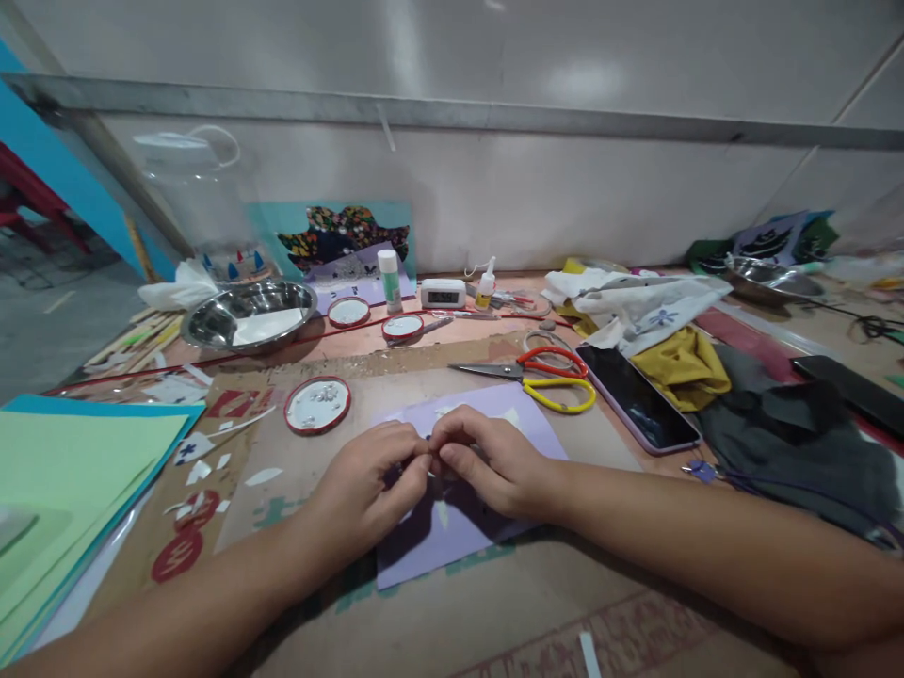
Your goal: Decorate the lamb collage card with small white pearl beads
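My left hand and my right hand meet fingertip to fingertip over a lilac sheet of paper lying on cardboard. Both hands are closed in a pinch around a tiny piece between them; it is too small to name. A red-rimmed lid holding small white bits lies just beyond my left hand. Scissors with orange and yellow handles rest past my right hand.
A phone lies right of the scissors beside yellow and grey cloth. Green and blue paper sheets are stacked at left. A steel bowl, two more lids, a glue stick, a small clock and a glue bottle stand along the wall.
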A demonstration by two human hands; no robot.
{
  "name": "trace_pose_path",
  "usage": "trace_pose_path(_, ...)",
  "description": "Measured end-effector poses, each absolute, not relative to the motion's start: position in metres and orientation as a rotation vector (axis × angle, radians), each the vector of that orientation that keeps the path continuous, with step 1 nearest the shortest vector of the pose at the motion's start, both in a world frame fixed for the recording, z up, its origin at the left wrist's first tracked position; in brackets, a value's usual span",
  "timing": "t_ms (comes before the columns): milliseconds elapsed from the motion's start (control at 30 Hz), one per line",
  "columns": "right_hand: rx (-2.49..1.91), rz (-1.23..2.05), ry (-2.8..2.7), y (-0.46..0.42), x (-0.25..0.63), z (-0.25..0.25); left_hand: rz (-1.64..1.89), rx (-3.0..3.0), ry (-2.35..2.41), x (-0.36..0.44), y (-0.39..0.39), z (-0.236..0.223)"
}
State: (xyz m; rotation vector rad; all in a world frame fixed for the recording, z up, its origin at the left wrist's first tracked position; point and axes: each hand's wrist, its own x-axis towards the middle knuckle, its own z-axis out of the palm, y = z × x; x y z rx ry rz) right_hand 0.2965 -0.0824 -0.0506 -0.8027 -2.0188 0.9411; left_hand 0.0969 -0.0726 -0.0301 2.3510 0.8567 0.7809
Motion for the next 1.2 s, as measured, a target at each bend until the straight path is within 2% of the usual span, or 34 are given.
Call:
trace_pose_path(267,-0.925,0.648,-2.271,-0.08,0.29,-0.029,0.708,2.31,0.944,0.095,-0.073,-0.03)
trace_pose_path(400,-0.998,0.573,-2.142,-0.077,0.279,-0.026,0.801,2.27,0.97,0.095,-0.07,-0.031)
trace_pose_path(533,-0.918,0.62,-1.964,-0.077,0.276,-0.04,0.831,2.253,0.98,0.097,-0.068,-0.034)
trace_pose_path(1033,-0.795,0.895,-1.89,-0.075,0.281,-0.053,0.868,2.22,0.975,0.099,-0.066,-0.038)
trace_pose_path(1200,-0.829,0.853,-1.925,-0.077,0.284,-0.048,0.852,2.247,0.981,0.101,-0.069,-0.038)
